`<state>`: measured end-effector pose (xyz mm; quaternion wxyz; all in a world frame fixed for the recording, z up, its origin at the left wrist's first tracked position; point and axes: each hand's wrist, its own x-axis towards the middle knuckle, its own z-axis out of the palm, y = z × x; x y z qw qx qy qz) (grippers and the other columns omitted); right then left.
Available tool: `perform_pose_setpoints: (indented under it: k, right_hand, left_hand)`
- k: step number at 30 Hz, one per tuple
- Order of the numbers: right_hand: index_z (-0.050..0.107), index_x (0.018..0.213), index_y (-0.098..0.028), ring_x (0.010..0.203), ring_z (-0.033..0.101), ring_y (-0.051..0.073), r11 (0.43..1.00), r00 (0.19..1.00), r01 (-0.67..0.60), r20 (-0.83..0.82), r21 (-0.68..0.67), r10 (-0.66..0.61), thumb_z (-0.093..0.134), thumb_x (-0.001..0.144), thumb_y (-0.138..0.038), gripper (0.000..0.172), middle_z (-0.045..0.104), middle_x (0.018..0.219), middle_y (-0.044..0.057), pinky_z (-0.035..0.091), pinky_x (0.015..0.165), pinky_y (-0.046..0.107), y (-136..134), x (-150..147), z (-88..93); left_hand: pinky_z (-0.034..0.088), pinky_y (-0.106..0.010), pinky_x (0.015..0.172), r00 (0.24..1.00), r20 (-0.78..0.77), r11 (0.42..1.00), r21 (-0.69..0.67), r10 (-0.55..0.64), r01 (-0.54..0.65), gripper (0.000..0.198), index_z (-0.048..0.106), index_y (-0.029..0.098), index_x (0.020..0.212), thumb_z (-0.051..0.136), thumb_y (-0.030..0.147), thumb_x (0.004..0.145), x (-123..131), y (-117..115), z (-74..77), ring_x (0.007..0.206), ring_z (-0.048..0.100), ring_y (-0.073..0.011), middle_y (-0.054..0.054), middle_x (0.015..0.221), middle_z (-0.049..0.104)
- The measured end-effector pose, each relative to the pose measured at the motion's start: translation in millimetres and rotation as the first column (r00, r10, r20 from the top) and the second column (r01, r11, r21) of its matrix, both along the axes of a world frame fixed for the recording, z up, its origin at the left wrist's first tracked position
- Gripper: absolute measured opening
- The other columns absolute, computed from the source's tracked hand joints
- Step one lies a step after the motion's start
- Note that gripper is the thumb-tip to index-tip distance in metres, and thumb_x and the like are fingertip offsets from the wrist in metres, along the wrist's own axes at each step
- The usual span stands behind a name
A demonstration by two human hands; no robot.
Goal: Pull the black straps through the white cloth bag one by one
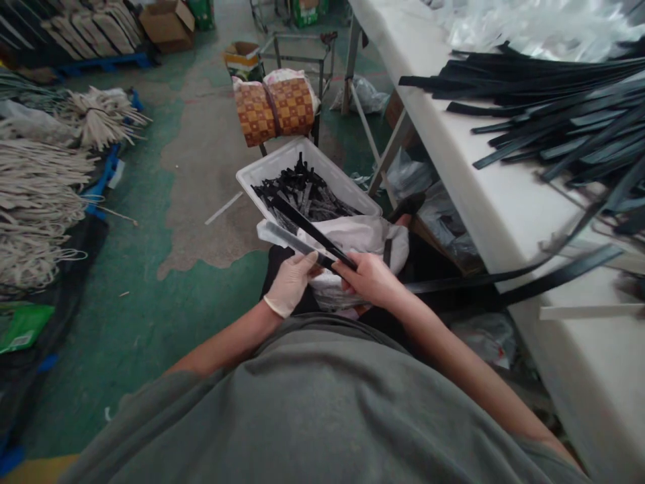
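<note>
My left hand (291,281), in a thin pale glove, pinches a flat black strap (326,261) whose far end shows a shiny grey face. Bare fingers of my right hand (371,277) are closed round the strap just beside the left. A second black length (312,230) points forward from the right hand over a white plastic bin (347,176). Behind that hand, long tails (559,274) run right and rest on the table edge. Many short black pieces (307,188) lie in the bin. White cloth or bagging (353,232) covers my lap.
On the right, a white table (504,195) carries a heap of black straps (549,114) and clear plastic bags (544,27). A patterned cushion roll (292,107) hangs on a metal frame beyond the bin. Bundles of beige cord (40,202) lie on the left.
</note>
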<state>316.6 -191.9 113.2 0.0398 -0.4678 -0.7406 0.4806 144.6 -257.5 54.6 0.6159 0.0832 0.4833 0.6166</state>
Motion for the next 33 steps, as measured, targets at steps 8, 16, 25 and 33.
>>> perform_pose_setpoints:
  k: [8,16,25,33]
  right_hand:
    - [0.057,0.064,-0.02,0.044,0.055,0.015,0.996,0.995,-0.055,0.08,-0.074,0.061,0.051,0.087,-0.046,0.035,0.06,0.05,0.001,0.039,0.044,0.026,-2,-5,-0.4]
    - [0.062,0.068,-0.019,0.054,0.063,0.018,0.984,0.984,-0.17,0.049,-0.049,0.172,0.049,0.088,-0.047,0.037,0.067,0.057,0.004,0.044,0.052,0.027,1,-29,-5.1]
    - [0.063,0.074,-0.02,0.054,0.062,0.019,0.974,0.971,-0.216,0.123,0.07,0.206,0.046,0.089,-0.048,0.036,0.067,0.058,0.004,0.043,0.053,0.028,-1,-47,-21.9]
    - [0.057,0.062,-0.022,0.05,0.061,0.019,0.974,0.958,-0.224,0.19,0.021,0.216,0.045,0.089,-0.049,0.04,0.063,0.052,0.004,0.043,0.053,0.029,-11,-36,-29.6]
  left_hand:
    - [0.048,-0.027,0.078,0.983,0.099,0.985,-0.086,0.157,-0.149,0.025,0.068,0.013,0.077,0.083,0.03,0.068,-13,-22,-14.5,0.077,0.066,-0.0146,-0.005,0.082,0.071]
    - [0.047,-0.026,0.078,0.962,0.18,0.978,-0.003,0.204,-0.206,0.033,0.071,0.014,0.086,0.083,0.038,0.067,-15,-23,-21.5,0.085,0.065,-0.016,-0.008,0.094,0.072]
    - [0.047,-0.029,0.072,0.97,0.218,0.993,0.022,0.112,-0.12,0.04,0.071,0.011,0.083,0.084,0.044,0.065,-3,-27,-30.6,0.074,0.064,-0.0167,-0.008,0.083,0.07]
    - [0.046,-0.027,0.071,0.949,0.266,0.986,-0.072,0.167,-0.153,0.039,0.07,0.013,0.085,0.082,0.046,0.067,-9,-27,-33.9,0.078,0.064,-0.0166,-0.008,0.089,0.07]
